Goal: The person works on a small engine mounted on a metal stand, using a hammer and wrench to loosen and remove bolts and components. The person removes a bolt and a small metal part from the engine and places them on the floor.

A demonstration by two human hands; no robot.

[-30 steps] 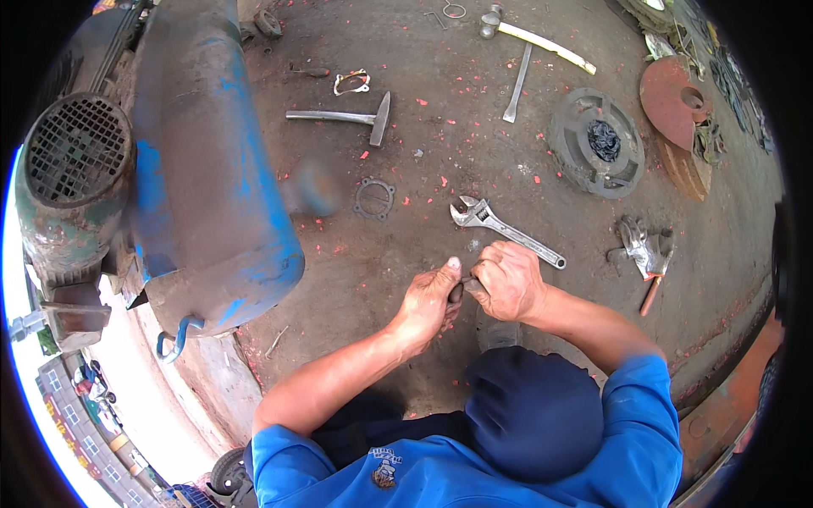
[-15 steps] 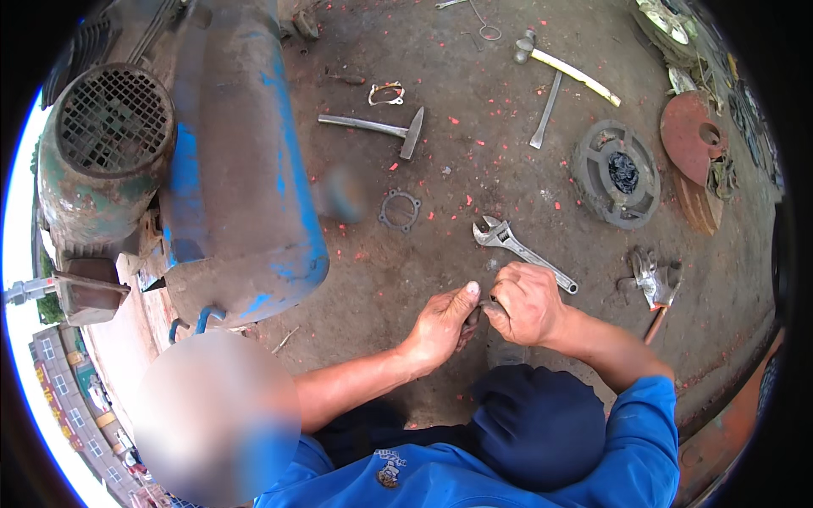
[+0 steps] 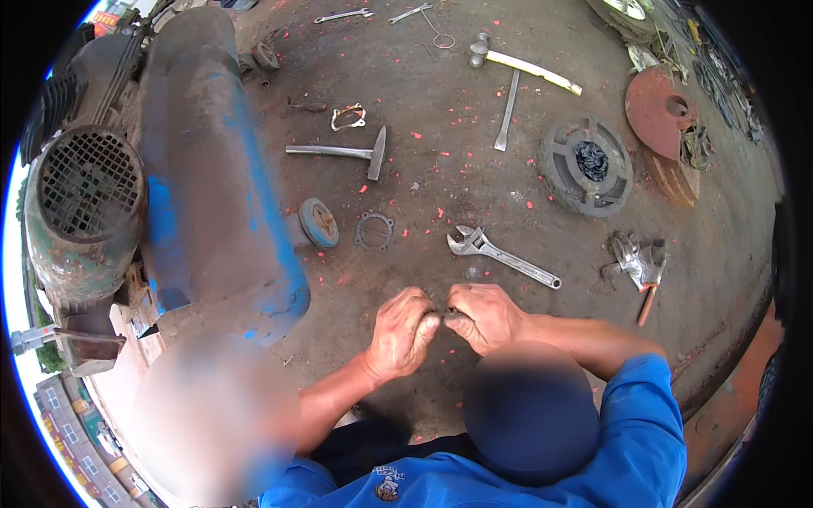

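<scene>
My left hand (image 3: 401, 334) and my right hand (image 3: 485, 317) are held close together over the ground, thumbs pointing at each other with a narrow gap between. Both have curled fingers, pressed against the thumbs. Whatever is pinched in them is too small and hidden to name. Just beyond the right hand lies an adjustable wrench (image 3: 513, 260), its jaw toward the left. Past my left hand, a thin grey gasket (image 3: 373, 232) lies flat near the blue-rimmed wheel (image 3: 319, 223) of a worn blue tank (image 3: 216, 169).
A motor with a grille (image 3: 91, 183) sits left of the tank. Farther out are a metal hammer (image 3: 373, 154), a white gasket (image 3: 348, 117), a pale-handled hammer (image 3: 525, 69) and a flat bar (image 3: 508, 110). To the right lie a wheel (image 3: 586, 166), a glove (image 3: 641, 261) and a red guard (image 3: 656, 113).
The hands have drawn slightly apart, and my left hand has turned so its back shows. The whole view has shifted, with ground objects now farther left.
</scene>
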